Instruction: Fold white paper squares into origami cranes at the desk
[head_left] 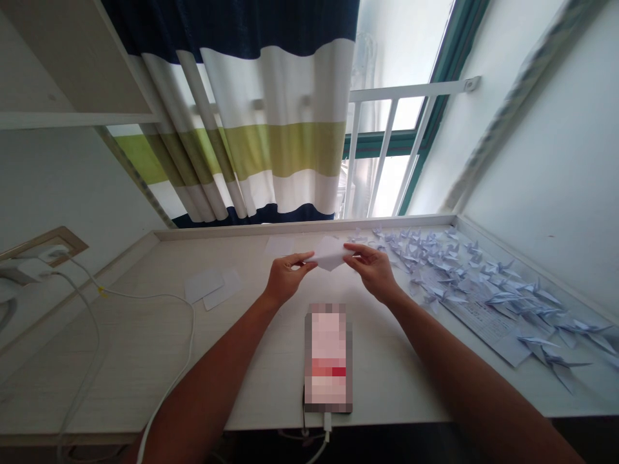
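Observation:
Between my two hands a small white sheet of paper (331,254) is held up above the desk, its lower edge coming to a blunt point. My left hand (289,276) pinches its left corner between thumb and fingers. On the opposite side, my right hand (372,267) grips the right corner the same way. Whether the paper has several fold layers is too small to tell. Many folded paper cranes (435,258) lie crowded to the right of my right hand. Loose white paper sheets (205,285) rest on the desk to the left of my left hand.
A phone (329,361) with a blurred screen lies near the desk's front edge, a charging cable (327,422) plugged into it. A white cord (145,296) runs from the wall socket (62,248) across the left side. A printed sheet (483,325) lies under some cranes. A raised rim (300,227) borders the back.

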Available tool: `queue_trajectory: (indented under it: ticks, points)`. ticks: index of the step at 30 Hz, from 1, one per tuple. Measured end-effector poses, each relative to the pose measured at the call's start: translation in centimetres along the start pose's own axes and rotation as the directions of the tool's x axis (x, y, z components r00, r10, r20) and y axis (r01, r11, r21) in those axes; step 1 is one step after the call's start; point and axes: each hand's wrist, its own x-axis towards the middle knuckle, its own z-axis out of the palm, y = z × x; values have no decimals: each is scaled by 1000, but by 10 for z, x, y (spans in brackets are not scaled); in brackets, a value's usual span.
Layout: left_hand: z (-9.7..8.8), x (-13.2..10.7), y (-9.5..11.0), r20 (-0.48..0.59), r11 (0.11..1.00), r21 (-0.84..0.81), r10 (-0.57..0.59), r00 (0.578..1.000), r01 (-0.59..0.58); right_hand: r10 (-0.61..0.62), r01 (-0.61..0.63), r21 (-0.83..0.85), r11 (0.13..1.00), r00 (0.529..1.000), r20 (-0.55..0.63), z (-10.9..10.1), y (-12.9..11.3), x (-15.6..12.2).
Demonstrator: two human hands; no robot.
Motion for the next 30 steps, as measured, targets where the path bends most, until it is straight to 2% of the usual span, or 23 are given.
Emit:
queue_trajectory:
  ticks: [3, 5, 9, 11, 13, 15, 18, 21, 25, 30]
  points:
    - [1, 0, 0, -6, 999, 0, 43, 999, -43, -31, 32, -69, 997, 999, 20, -1, 2, 0]
    - [1, 0, 0, -10, 996, 9, 88, 996, -88, -100, 105, -207, 973, 994, 32, -3, 1, 0]
    - [-1, 3, 1, 5, 983, 36, 183, 983, -183, -301, 295, -541, 787, 950, 81, -8, -5, 0]
    - [-1, 3, 1, 59, 989, 13, 148, 987, -149, -331, 375, -577, 726, 925, 184, -9, -8, -1]
    - [0, 3, 0, 131, 998, -45, 49, 990, -43, -297, 401, -558, 727, 916, 270, -9, -10, -2]
    - [3, 2, 0, 177, 990, -122, -41, 983, 64, -229, 344, -527, 777, 935, 271, -8, -10, -3]
    - [7, 0, 1, 192, 957, -242, -116, 974, 162, -123, 201, -439, 876, 972, 200, -6, -10, -3]
    - [9, 0, 3, 233, 911, -323, -188, 954, 258, -26, 81, -318, 945, 984, 175, -5, -10, -3]
    - [9, -2, 5, 288, 857, -368, -263, 921, 360, 82, -51, -186, 981, 983, 165, -2, -8, -3]
    - [10, -4, 7, 285, 835, -378, -307, 908, 401, 112, -108, -40, 993, 984, 140, 2, -5, -4]
